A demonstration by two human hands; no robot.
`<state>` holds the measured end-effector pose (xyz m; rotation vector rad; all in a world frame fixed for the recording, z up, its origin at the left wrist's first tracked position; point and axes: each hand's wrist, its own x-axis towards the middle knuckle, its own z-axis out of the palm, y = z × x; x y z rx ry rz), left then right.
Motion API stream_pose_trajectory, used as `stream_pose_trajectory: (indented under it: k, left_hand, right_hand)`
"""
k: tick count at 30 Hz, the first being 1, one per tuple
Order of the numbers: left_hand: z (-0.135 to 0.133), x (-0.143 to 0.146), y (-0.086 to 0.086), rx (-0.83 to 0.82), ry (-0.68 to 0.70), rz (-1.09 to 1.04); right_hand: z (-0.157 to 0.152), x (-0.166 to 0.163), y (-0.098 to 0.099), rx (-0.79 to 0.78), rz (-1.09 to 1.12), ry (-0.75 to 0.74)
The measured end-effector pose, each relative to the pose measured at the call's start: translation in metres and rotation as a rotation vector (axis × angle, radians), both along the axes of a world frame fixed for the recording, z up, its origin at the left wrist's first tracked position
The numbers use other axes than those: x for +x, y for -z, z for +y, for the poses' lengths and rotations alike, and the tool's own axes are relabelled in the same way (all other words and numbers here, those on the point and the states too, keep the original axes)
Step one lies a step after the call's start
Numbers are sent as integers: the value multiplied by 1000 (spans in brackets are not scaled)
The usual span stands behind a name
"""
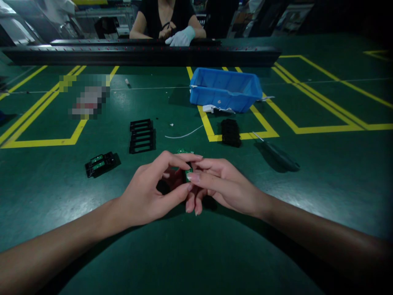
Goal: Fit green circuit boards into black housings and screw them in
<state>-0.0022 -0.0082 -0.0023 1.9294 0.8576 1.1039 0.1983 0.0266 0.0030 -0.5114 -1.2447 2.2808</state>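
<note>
My left hand (155, 189) and my right hand (225, 184) meet over the green table. Between their fingertips is a small green circuit board (188, 175), which seems to sit in a black plastic piece mostly hidden by the fingers. My right thumb presses on the board's face, while the left fingers and thumb close round its edges. Just beyond the hands lie more small green boards (184, 151), partly covered by my left fingers. A black holder with two green boards in it (100, 164) rests left of my left hand. Farther out is a black slotted frame (141, 136).
Beyond my right hand lie a black slotted part (231, 132) and a dark-handled screwdriver (278, 155). A blue bin (225, 91) stands behind them. A long black rail (141, 56) crosses the far side, where a person with a gloved hand (181, 37) sits. A thin white strip (184, 134) lies mid-table.
</note>
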Motion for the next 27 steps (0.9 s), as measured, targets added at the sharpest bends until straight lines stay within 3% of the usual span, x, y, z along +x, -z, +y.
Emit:
stream_pose_trajectory:
  k: [27]
  left_hand:
    - [-1, -1, 1, 37, -1, 10]
  right_hand:
    - [0, 1, 1, 29, 31, -24]
